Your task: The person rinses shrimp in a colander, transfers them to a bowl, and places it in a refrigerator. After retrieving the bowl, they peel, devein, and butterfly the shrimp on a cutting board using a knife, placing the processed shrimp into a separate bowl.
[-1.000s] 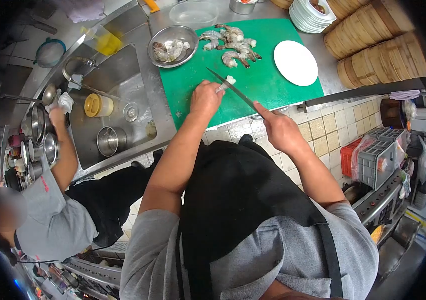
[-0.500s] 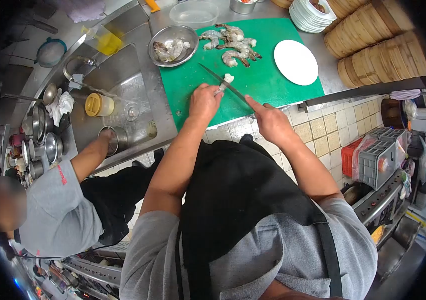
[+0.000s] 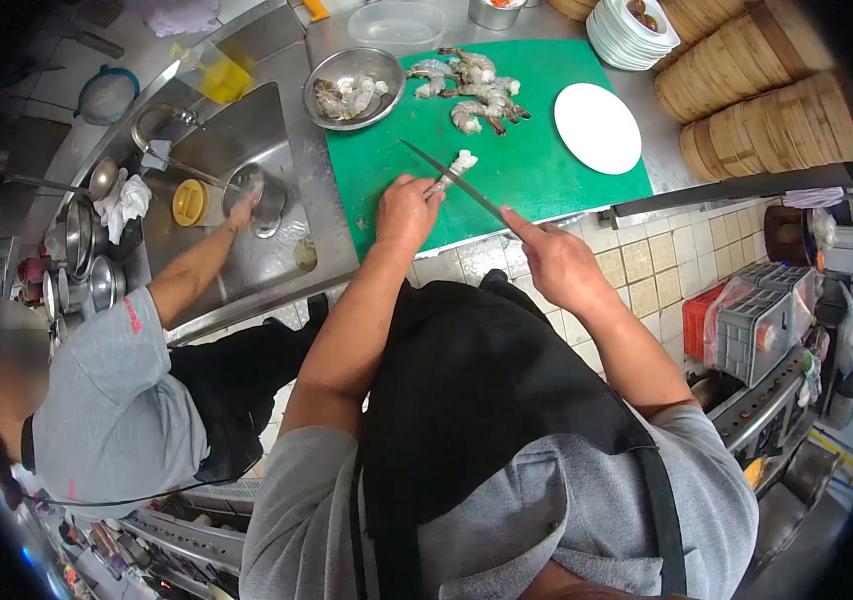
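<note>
My left hand (image 3: 409,213) pinches the tail end of a shrimp (image 3: 463,163) on the green cutting board (image 3: 537,190). In my right hand (image 3: 553,258) is the handle of a long knife (image 3: 472,191), its blade lying across that shrimp and its tip pointing to the upper left. Several shrimp (image 3: 477,85) are grouped on the board behind the knife. A metal bowl (image 3: 355,90) with peeled-looking shrimp in it overlaps the board's upper left corner. On the board's right side rests a white oval plate (image 3: 598,128).
At the left, a co-worker's hand (image 3: 241,214) holds a metal container (image 3: 265,203) in the sink (image 3: 287,262), near a yellow-lidded tub (image 3: 190,203). Stacked white dishes (image 3: 627,38) and bamboo steamers (image 3: 767,125) stand at the back right. A clear plastic tub (image 3: 397,22) sits behind the bowl.
The co-worker's hand and metal container have moved up and right in the sink. My hands and the knife have barely shifted; more of the held shrimp shows beside the blade.
</note>
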